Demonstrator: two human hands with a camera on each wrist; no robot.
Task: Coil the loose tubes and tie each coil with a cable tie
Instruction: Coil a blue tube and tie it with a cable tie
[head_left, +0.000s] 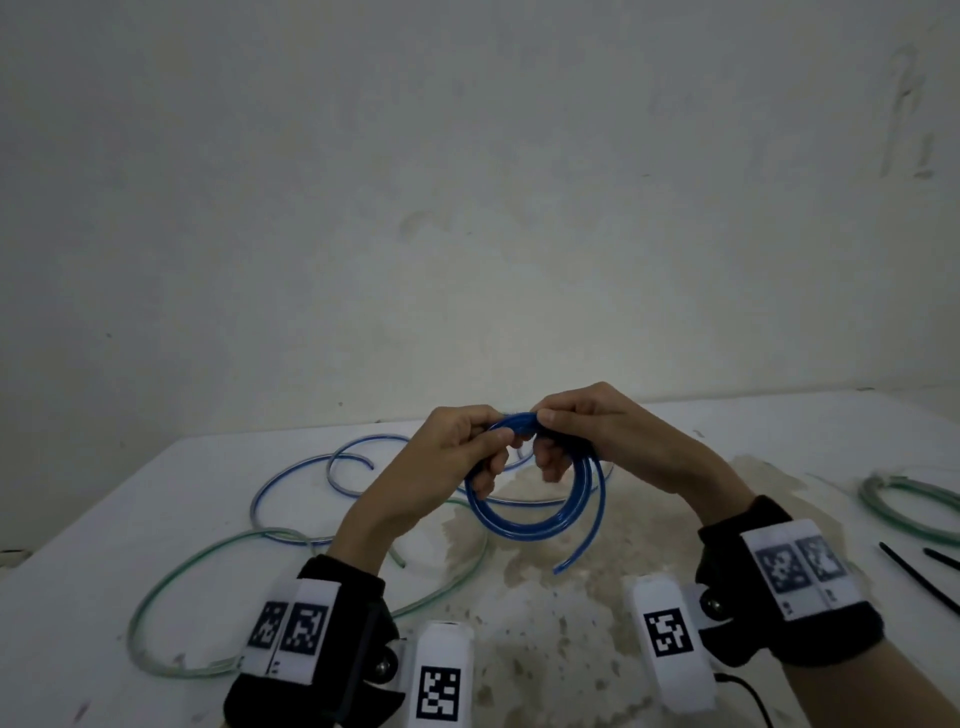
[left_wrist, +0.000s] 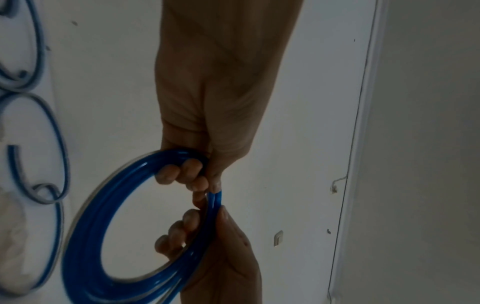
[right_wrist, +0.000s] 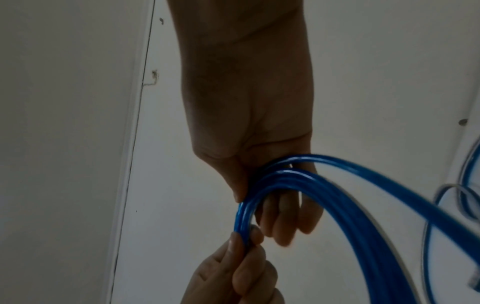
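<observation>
Blue coil (head_left: 537, 512) btwn both hands (head_left: 511, 441)

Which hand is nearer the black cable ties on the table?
Right. The right hand is on the side of the cable ties; the left hand is farther across.

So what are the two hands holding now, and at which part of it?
Both the left hand and the right hand grip the blue tube coil at its top, side by side; the rest of the coil hangs below them.
</observation>
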